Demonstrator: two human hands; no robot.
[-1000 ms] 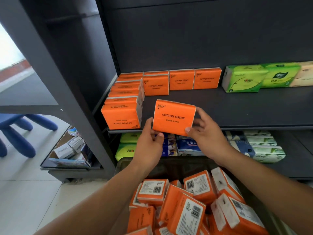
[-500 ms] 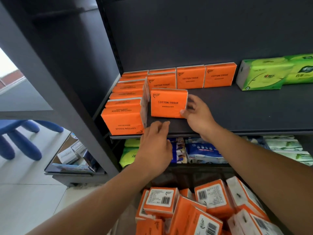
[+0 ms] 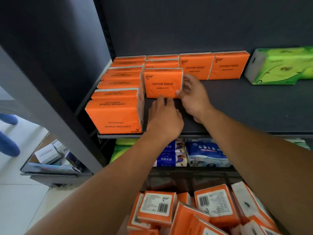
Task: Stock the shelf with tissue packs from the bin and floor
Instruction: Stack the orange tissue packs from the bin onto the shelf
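— Dark shelf (image 3: 245, 107), the middle one: how far along is it?
— Partway, I'd say. One column of orange packs (image 3: 116, 114) runs front to back at the left end and a few more stand along the back wall. There's room yet before the green packs (image 3: 279, 65). The bin (image 3: 186, 179) below is heaped with more (any on the floor I can't see from here).
— And the one going in?
— That tissue pack (image 3: 163, 83) stands on its long edge in the second column, just beside the full one and in front of two others. Its printed face looks out at the aisle, lettering upright, long axis across the shelf, parallel to the front lip.
— Let go?
— No: the right hand (image 3: 193, 97) pinches its right end, thumb on the front. The left hand (image 3: 165, 117) reaches flat toward the pack's base, fingers straight, gripping nothing.
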